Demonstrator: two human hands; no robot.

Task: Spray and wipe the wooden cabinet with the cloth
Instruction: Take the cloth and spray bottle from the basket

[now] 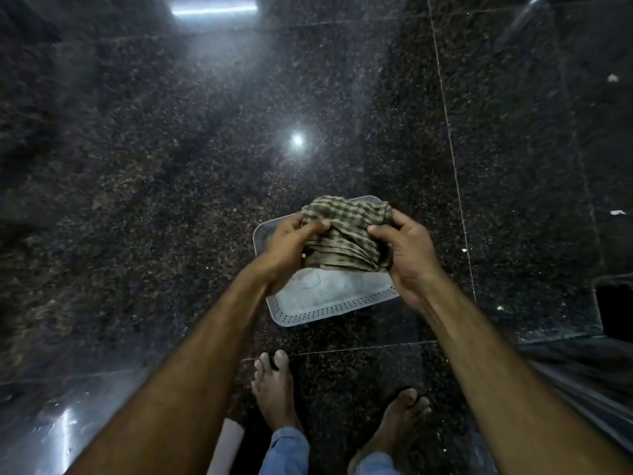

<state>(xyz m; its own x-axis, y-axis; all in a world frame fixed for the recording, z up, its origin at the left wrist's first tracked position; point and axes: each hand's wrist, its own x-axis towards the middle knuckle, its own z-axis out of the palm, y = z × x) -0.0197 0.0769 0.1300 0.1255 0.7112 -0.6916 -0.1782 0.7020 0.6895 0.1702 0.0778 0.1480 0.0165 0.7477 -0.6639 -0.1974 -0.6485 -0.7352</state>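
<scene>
Evidently readying the cloth [346, 234] above the tray [329, 303].
Left hand [291, 246] at nine o'clock, right hand [407, 255] at three, both pinching its bunched edges, likely wringing.

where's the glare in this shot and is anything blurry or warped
Head view: glare on the polished floor at top, centre and lower left; dim overall; wide-angle stretch on both forearms; cloth and both hands, left and right, reasonably sharp.

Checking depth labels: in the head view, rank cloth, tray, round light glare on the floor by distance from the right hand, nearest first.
1. cloth: gripped in the right hand.
2. tray: on the floor just below the hand.
3. round light glare: on the floor, well beyond the tray.
</scene>
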